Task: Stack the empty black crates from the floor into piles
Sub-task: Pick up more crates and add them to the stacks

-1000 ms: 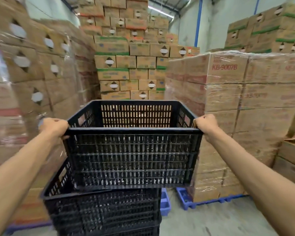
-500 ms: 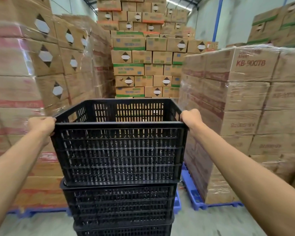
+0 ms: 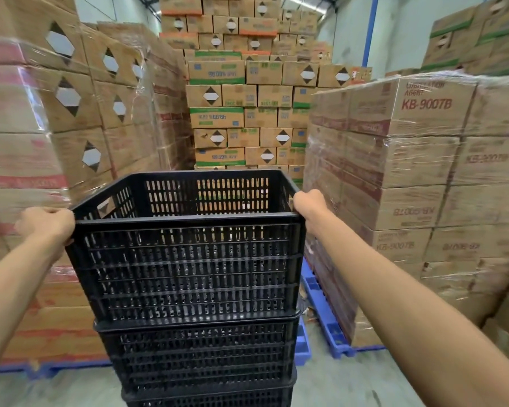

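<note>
Your left hand (image 3: 46, 223) and right hand (image 3: 309, 202) are both closed over the rim of the top crate (image 3: 188, 268), one at each near corner, so the crate sits between them. It appears seated squarely on the pile (image 3: 197, 353) beneath your hands, where at least two further black crates show; the bottom of the pile runs out of view. I judge this placement essentially complete, with only the release outstanding. The crate interior looks empty. To the outside of each hand stand wrapped carton stacks (image 3: 409, 177) on blue pallets (image 3: 323, 312). No loose crates are visible on the floor (image 3: 350, 383), so I cannot tell how many remain to be collected.
</note>
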Available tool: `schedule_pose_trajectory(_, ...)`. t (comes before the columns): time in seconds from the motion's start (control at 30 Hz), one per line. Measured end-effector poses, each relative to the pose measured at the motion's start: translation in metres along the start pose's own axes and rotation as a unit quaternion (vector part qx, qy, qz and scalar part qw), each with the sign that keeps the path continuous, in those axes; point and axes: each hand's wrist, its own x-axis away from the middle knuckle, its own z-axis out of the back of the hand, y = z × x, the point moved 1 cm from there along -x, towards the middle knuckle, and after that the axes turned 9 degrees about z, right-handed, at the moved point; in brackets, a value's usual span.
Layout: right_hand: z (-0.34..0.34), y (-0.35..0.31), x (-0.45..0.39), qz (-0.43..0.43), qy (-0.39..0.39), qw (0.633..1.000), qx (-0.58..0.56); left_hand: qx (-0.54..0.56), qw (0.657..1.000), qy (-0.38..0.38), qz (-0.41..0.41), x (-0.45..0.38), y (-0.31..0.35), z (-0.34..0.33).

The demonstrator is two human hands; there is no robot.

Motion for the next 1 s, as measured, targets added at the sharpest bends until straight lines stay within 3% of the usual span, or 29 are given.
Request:
schedule_pose_trajectory(0.23, 0.001, 0.007, -0.008, 0.038, 0.006, 0.996, 0.08, -0.014, 0.999, 0.001, -0.029, 0.02, 0.0, 0.0)
schedule_pose_trajectory(0.33, 0.005, 0.002, -0.01, 0.101, -0.025, 0.973, 0.208, -0.097, 0.994, -0.012, -0.042, 0.019, 0.011, 0.005)
schedule_pose_trajectory(0.4, 0.009, -0.003, -0.012, 0.142, -0.076, 0.932, 0.324, -0.145, 0.985, -0.043, -0.088, 0.019, 0.019, 0.005)
schedule_pose_trajectory(0.5, 0.009, -0.027, -0.021, 0.198, -0.135, 0.892, 0.384, -0.219, 0.952, -0.08, -0.198, 0.02, 0.043, -0.002)
schedule_pose_trajectory(0.63, 0.002, -0.067, -0.041, 0.281, -0.057, 0.875, 0.389, -0.31, 0.901, -0.039, -0.301, -0.002, 0.069, -0.012)
schedule_pose_trajectory(0.67, 0.0, -0.064, -0.046, 0.269, -0.073, 0.869, 0.41, -0.354, 0.889, -0.053, -0.285, -0.01, 0.065, -0.015)
schedule_pose_trajectory(0.73, -0.008, -0.035, -0.048, 0.204, -0.179, 0.843, 0.464, -0.451, 0.861, -0.119, -0.201, -0.018, 0.045, -0.022)
schedule_pose_trajectory(0.8, -0.012, -0.004, -0.051, 0.157, -0.242, 0.82, 0.495, -0.482, 0.845, -0.169, -0.158, -0.022, 0.03, -0.028)
schedule_pose_trajectory(0.9, -0.009, -0.017, -0.059, 0.135, -0.258, 0.82, 0.494, -0.449, 0.853, -0.208, -0.166, -0.021, 0.052, -0.022)
schedule_pose_trajectory(1.0, -0.001, -0.03, -0.069, 0.158, -0.192, 0.832, 0.496, -0.437, 0.857, -0.148, -0.231, -0.027, 0.074, -0.022)
